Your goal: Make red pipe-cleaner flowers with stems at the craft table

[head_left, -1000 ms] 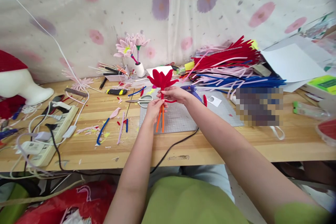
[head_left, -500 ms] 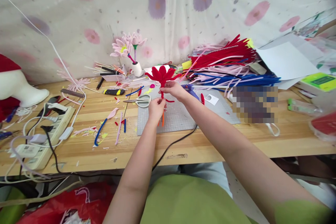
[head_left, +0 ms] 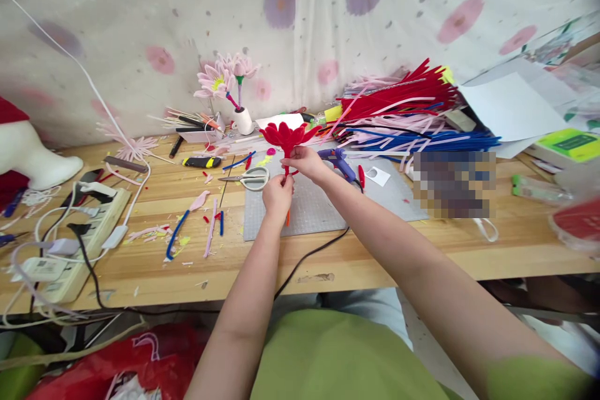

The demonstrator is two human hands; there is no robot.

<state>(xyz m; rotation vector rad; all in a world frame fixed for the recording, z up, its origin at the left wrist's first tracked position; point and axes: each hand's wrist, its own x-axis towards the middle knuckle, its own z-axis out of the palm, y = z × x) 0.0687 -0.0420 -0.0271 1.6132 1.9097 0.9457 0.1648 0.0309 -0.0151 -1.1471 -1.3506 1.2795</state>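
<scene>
A red pipe-cleaner flower stands upright above the grey cutting mat, its petals spread at the top. My left hand is closed on its stem from below, with an orange end poking out under the fingers. Just above, my right hand pinches the stem beneath the petals; a bit of red pipe cleaner shows by its fingers. Scissors with pale handles lie left of the hands. A blue glue gun rests on the mat to the right.
Bundles of red, pink and blue pipe cleaners lie at the back right. Pink flowers stand in a small white vase. A power strip with tangled cables sits at left. A black cord crosses the front.
The red flower has dropped slightly and tilted, and the loose red end has moved from below the right hand up close to its fingers. Both hands keep hold of the stem.
</scene>
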